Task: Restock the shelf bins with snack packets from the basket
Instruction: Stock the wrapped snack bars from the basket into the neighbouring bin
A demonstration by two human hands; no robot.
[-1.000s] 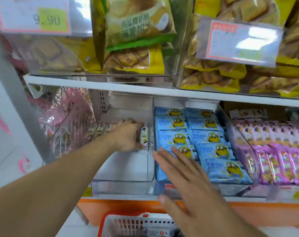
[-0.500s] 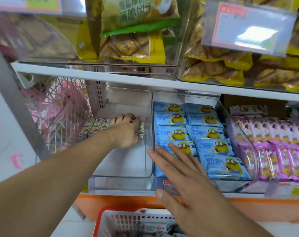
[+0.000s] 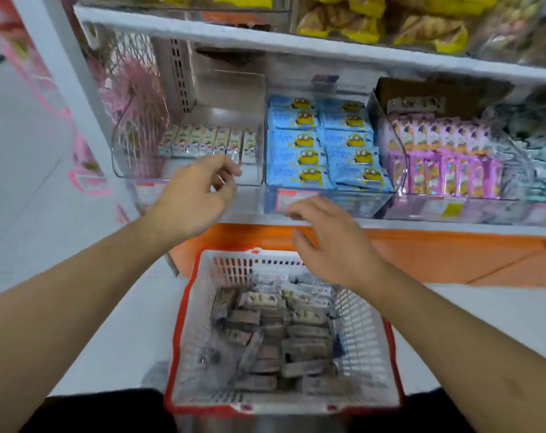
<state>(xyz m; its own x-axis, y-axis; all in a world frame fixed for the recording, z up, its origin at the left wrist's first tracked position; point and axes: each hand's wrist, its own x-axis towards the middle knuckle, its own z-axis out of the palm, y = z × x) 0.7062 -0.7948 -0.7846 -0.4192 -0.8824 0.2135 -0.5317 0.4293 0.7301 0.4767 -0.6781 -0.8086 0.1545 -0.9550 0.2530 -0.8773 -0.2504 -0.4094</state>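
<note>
Above the basket [image 3: 363,348] (full of snack packets [image 3: 284,335]) we see both hands empty w/ loose fingers: left hand [image 3: 192,200] before the clear bin [image 3: 256,126], right hand [image 3: 334,242] probably over the basket's far rim.

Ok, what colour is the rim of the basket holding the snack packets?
Red-orange: the basket has white mesh walls with a red-orange rim, clearest in the head view.

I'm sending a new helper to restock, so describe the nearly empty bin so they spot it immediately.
Find the white shelf above the orange base. The leftmost clear bin sits beside the blue cartoon packets. Unlike its full neighbours, it holds a single row of pale packets at the back.
</note>
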